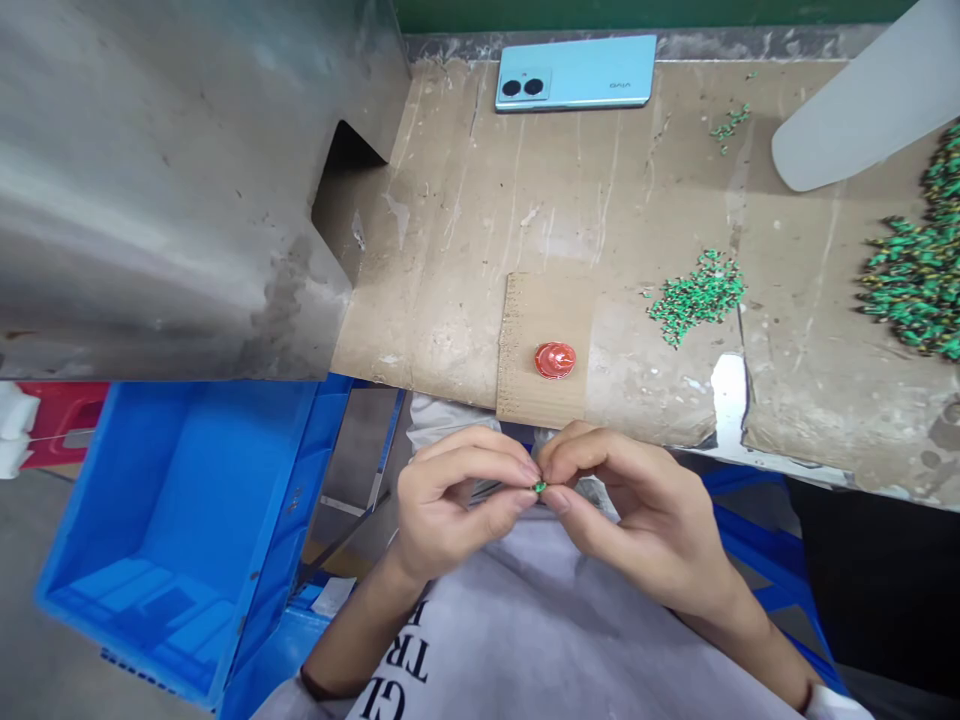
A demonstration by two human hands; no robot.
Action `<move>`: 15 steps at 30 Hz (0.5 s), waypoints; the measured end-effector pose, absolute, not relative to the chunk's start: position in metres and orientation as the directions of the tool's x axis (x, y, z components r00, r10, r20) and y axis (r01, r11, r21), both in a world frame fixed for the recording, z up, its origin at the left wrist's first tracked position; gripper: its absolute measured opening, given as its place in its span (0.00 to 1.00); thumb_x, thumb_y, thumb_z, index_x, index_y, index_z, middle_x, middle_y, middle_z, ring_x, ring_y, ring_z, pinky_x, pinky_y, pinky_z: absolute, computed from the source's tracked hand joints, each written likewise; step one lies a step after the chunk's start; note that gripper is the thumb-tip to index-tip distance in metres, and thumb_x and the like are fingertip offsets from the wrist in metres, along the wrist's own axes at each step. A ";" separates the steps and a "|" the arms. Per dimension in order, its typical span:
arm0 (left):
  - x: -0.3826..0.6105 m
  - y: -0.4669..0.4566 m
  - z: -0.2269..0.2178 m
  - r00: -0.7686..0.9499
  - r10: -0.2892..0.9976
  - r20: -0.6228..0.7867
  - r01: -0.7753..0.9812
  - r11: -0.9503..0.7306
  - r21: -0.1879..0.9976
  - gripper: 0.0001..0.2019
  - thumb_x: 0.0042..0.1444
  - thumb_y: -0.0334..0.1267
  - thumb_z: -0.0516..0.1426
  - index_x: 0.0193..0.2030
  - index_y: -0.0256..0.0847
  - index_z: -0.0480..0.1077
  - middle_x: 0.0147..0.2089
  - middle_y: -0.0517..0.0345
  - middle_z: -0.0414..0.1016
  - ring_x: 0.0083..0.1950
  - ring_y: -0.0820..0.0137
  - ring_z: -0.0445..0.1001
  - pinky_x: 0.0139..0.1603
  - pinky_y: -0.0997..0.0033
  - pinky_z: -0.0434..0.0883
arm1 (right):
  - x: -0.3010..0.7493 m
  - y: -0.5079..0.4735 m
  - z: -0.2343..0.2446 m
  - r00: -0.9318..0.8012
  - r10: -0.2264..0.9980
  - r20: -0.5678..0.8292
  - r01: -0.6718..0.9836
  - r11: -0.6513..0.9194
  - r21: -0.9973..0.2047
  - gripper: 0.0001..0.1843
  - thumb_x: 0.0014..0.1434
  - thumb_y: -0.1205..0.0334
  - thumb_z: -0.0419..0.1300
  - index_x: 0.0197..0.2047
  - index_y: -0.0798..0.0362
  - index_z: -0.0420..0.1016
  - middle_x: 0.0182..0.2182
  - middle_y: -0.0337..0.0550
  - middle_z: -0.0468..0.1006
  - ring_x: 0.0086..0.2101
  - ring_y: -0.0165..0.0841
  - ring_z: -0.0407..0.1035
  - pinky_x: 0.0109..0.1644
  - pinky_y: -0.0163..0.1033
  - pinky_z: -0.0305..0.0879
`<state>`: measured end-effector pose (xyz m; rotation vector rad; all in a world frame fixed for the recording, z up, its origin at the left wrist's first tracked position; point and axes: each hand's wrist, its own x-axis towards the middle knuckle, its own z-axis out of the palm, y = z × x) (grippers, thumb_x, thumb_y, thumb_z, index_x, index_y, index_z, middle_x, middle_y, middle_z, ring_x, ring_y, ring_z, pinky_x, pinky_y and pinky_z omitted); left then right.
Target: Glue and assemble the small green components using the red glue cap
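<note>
Between the fingertips of both hands is a tiny green piece (539, 487), held in front of my shirt just off the table's front edge. My left hand (461, 500) pinches it from one side, thumb and forefinger closed. From the other side my right hand (637, 500) pinches it the same way. Its exact kind is too small to make out. Beyond the hands, a small red glossy lump (555, 360) sits on a piece of cardboard (544, 310). A small pile of similar green pieces (697, 297) lies to the right of it.
A larger heap of green and yellowish pieces (915, 285) lies at the far right, near a whitish cylindrical object (862, 110). A light blue phone (577, 75) rests at the back. Left stand a metal housing (165, 180) and a blue crate (217, 480).
</note>
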<state>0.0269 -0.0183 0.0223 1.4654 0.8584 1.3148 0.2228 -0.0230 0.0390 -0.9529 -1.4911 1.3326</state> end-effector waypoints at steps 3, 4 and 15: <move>0.028 -0.019 0.022 0.152 0.935 0.320 -0.073 -0.313 0.947 0.02 0.65 0.31 0.70 0.43 0.40 0.83 0.39 0.54 0.87 0.39 0.68 0.86 0.42 0.72 0.84 | 0.222 -0.024 0.039 -0.301 0.936 0.180 0.056 0.206 -0.977 0.09 0.70 0.72 0.65 0.45 0.47 0.75 0.34 0.36 0.82 0.32 0.31 0.78 0.36 0.35 0.77; 0.029 -0.019 0.022 0.145 0.934 0.326 -0.069 -0.319 0.945 0.03 0.65 0.29 0.70 0.43 0.39 0.83 0.39 0.54 0.86 0.39 0.69 0.86 0.42 0.72 0.83 | 0.222 -0.024 0.040 -0.304 0.932 0.199 0.090 0.236 -0.968 0.08 0.70 0.72 0.65 0.44 0.48 0.75 0.34 0.36 0.81 0.32 0.31 0.78 0.36 0.35 0.77; 0.029 -0.019 0.028 0.112 0.926 0.361 0.032 -0.367 0.930 0.08 0.60 0.23 0.68 0.42 0.39 0.81 0.39 0.55 0.87 0.39 0.69 0.86 0.43 0.72 0.84 | 0.217 -0.026 0.041 -0.292 0.905 0.310 0.194 0.373 -0.907 0.08 0.72 0.73 0.63 0.47 0.50 0.75 0.36 0.41 0.85 0.33 0.32 0.80 0.38 0.35 0.80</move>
